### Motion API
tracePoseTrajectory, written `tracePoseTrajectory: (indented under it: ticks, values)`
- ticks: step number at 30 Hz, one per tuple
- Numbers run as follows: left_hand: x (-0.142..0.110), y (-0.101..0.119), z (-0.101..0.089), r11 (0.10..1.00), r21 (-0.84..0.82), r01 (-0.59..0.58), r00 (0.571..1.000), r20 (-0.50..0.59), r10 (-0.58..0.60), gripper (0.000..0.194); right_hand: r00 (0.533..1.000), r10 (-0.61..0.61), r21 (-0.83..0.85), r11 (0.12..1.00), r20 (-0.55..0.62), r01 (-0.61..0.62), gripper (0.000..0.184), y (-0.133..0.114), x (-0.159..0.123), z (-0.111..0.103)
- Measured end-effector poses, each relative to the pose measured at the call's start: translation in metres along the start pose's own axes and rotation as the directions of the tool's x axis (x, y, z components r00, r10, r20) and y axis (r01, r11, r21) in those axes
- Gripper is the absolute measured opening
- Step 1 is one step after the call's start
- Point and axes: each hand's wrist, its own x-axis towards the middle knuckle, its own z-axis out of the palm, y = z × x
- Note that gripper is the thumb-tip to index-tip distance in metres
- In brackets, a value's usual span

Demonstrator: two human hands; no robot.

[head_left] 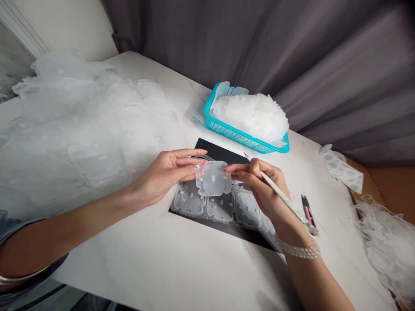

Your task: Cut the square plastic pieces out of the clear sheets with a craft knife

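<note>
A translucent, squarish plastic piece (214, 183) with small holes and notched edges is held up between my two hands. My left hand (165, 175) pinches its left edge between thumb and fingers. At the opposite edge, the thumb and index fingertips of my right hand (264, 179) grip it. That same hand also carries a slim, white-handled craft knife (280, 194), its pointed tip directed up and away. Directly below lies a black mat (259, 239), on which several similar plastic pieces (191, 201) rest in a row.
A turquoise basket (240, 137) heaped with white translucent pieces stands at the back. Large translucent sheets (87, 116) cover the table's left side. Pink-handled snippers (309, 215) lie right of my hand. Plastic scraps (389, 246) pile at the right edge; a grey curtain (227, 43) hangs behind.
</note>
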Motion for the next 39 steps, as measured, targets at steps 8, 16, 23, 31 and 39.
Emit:
tracePoseTrajectory:
  ticks: [8,16,23,31,39]
  values:
    - [-0.001,0.005,0.003,0.998,-0.018,0.054,0.998,-0.044,-0.055,0.046,0.999,-0.001,0.025,1.000,-0.046,0.002,0.035,-0.002,0.000,0.001]
    - [0.000,0.003,0.004,0.995,-0.022,0.099,0.995,-0.008,-0.099,0.033,0.998,-0.011,0.037,0.999,-0.059,0.013,0.036,-0.002,-0.001,0.002]
    - [0.000,0.002,0.003,0.995,-0.031,0.092,0.996,0.015,-0.091,0.021,0.999,0.010,0.038,0.999,-0.051,-0.008,0.035,-0.006,-0.002,0.005]
    - [0.005,0.000,0.001,0.963,-0.216,0.161,0.985,-0.030,-0.171,0.012,0.988,-0.045,-0.257,0.963,0.146,0.082,0.032,-0.009,-0.010,0.002]
    - [0.002,-0.001,0.003,0.925,-0.294,0.240,0.965,-0.036,-0.261,0.013,0.951,-0.298,-0.562,0.775,0.078,0.289,0.044,-0.017,-0.004,0.010]
